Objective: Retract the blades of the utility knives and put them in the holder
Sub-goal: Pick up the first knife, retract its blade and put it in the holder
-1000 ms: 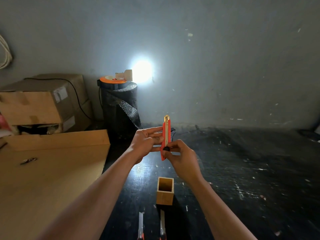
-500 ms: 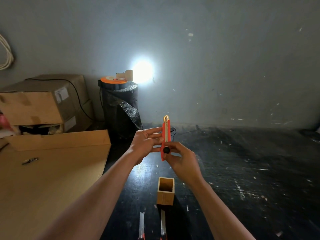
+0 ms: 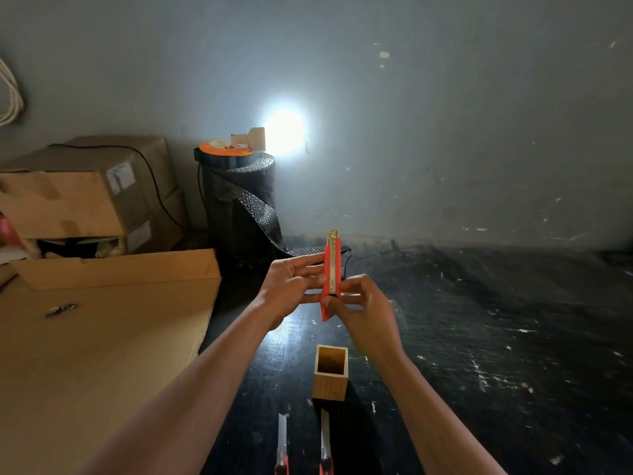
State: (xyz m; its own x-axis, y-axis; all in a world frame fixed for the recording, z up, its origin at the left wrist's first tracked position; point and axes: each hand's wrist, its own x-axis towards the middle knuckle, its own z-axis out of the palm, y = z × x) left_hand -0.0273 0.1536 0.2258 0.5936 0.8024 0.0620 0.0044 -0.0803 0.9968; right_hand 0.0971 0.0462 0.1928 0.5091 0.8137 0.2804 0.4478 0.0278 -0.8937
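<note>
Upright, red utility knife (image 3: pixel 331 274) pinched between left hand (image 3: pixel 291 286) and right hand (image 3: pixel 366 306), above the holder (image 3: pixel 330 373).

head-worn view, forward and down

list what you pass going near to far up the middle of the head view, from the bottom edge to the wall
two knives lying with blades out → wooden holder → red knife held upright in both hands → black roll with the orange reel on top → lamp glare on the wall
</note>
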